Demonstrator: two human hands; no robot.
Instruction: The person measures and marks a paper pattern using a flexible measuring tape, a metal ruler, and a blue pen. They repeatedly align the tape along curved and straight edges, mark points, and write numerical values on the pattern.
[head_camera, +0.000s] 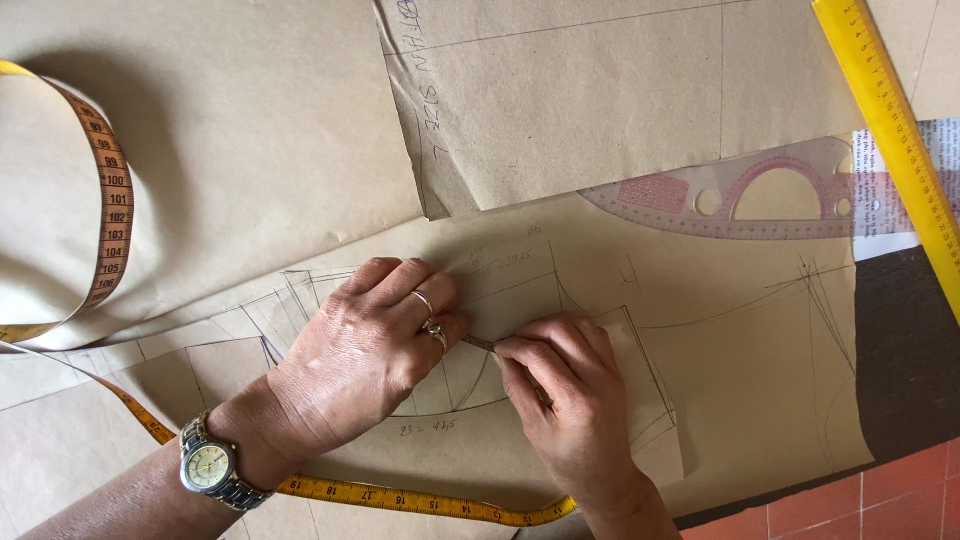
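My left hand (365, 345) lies flat on the pattern paper (700, 330), fingers spread, pinning it down; nothing in that grip. My right hand (570, 400) has a narrow pinch on a pencil (480, 343). Only the short end shows, between the two hands, so I can't see the tip.

The paper sits mid-worktop, lapped over other brown sheets (250, 130) towards the far and left edges.

Done, as I read it:
- Most of the draft is on the paper: straight construction lines, several curves, and small pencilled figures above and below my hands.
- More curved lines run at the right end of the sheet.

Left, as I read it:
- The curve under my hands looks unfinished.
- The sheet shows no cutting along those lines, so I'd put it at late drafting.

Tools nearby:
- The tape (400, 497) runs along the near edge under my wrists and loops up at the left edge.
- The clear curve ruler (740, 205) lies beyond the sheet, far right.
- The yellow ruler (890, 130) runs diagonally at the far right corner, partly over the curve ruler.
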